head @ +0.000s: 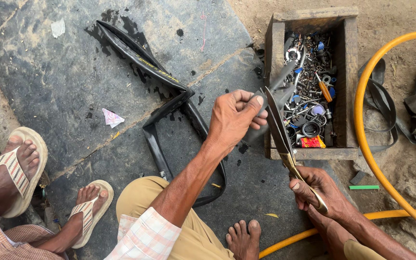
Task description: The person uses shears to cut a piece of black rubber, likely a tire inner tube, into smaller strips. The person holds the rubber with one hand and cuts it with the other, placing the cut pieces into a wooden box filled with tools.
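Scissors cutting rubber piece over parts box

Head view: left hand (pixel 234 118) closed, pinching a grey rubber piece (pixel 280 89) between thumb and fingers, held up just in front of the wooden box (pixel 347 86). Right hand (pixel 316 188) wrapped tight on the brass-coloured handles of large scissors (pixel 278 127); blades point up and away, dark, meeting the rubber piece at its lower edge beside the left fingers. How far apart the blades are, cannot tell. Box sits on the ground at the slab edge, full of small metal parts, nuts, washers, rings, an orange-handled screwdriver (pixel 324 90) and a red-yellow packet (pixel 312 142). Black inner tube (pixel 157 77) lies flattened and folded on the wet stone slab (pixel 49 82), running under the left forearm. Yellow hose (pixel 364 139) curves around the right side on the dirt. Person's bare foot (pixel 243 238) below centre. Another person's feet in striped sandals (pixel 18 168) at left, well apart from the hands. Paper scraps (pixel 111 117) on the slab.
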